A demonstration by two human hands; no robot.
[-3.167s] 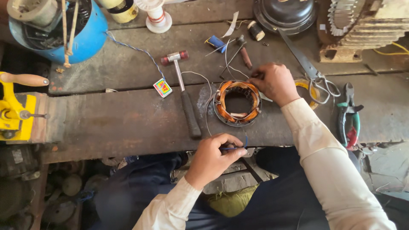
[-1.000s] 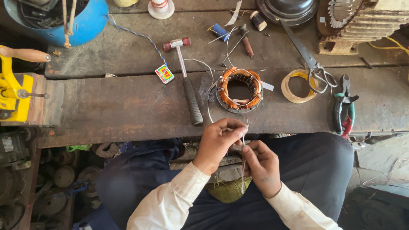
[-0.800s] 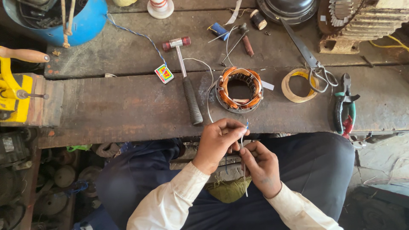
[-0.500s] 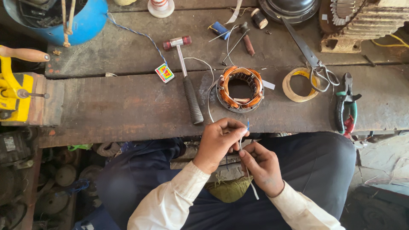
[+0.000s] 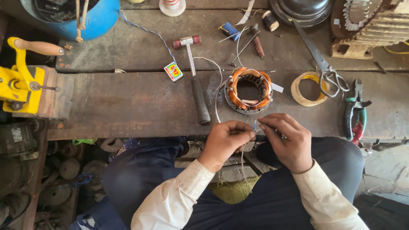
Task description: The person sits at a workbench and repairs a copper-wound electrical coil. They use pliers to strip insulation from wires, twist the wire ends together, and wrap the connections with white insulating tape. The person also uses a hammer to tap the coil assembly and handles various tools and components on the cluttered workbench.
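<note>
My left hand (image 5: 226, 138) and my right hand (image 5: 289, 140) meet fingertip to fingertip just in front of the wooden bench's near edge (image 5: 128, 127). Both pinch a thin white cord (image 5: 242, 158) that hangs down towards my lap. A small blue piece (image 5: 254, 125) stands upright where the fingertips meet. Just beyond the hands a round motor stator with copper windings (image 5: 249, 89) lies flat on the bench, with white leads trailing from it.
A black-handled hammer (image 5: 195, 76) and a small matchbox (image 5: 173, 71) lie left of the stator. To its right are a tape roll (image 5: 303, 89), scissors (image 5: 322, 64) and green pliers (image 5: 354, 110). A yellow hand-crank tool (image 5: 21, 83) and a blue bucket (image 5: 74, 19) are far left.
My right hand left the stator and came to my left hand at the bench edge. It then rose from lap height until both sets of fingertips met on the cord.
</note>
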